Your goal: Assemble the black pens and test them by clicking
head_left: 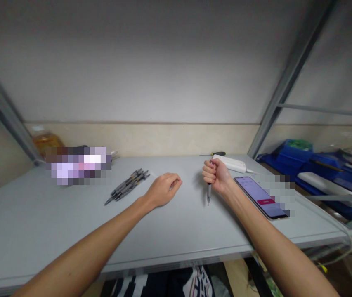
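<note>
My right hand is wrapped in a fist round a grey and dark pen, its tip pointing down above the table. Over the middle of the table, my left hand is closed with its fingers curled in; whatever lies inside, if anything, is hidden. To its left, a bundle of several similar pens lies slantwise on the grey tabletop, apart from the hand.
Right of my right hand lies a phone with its screen lit. Behind are a white power strip and a screwdriver. A blurred-out object and a bottle stand back left. Blue trays lie beyond the right frame.
</note>
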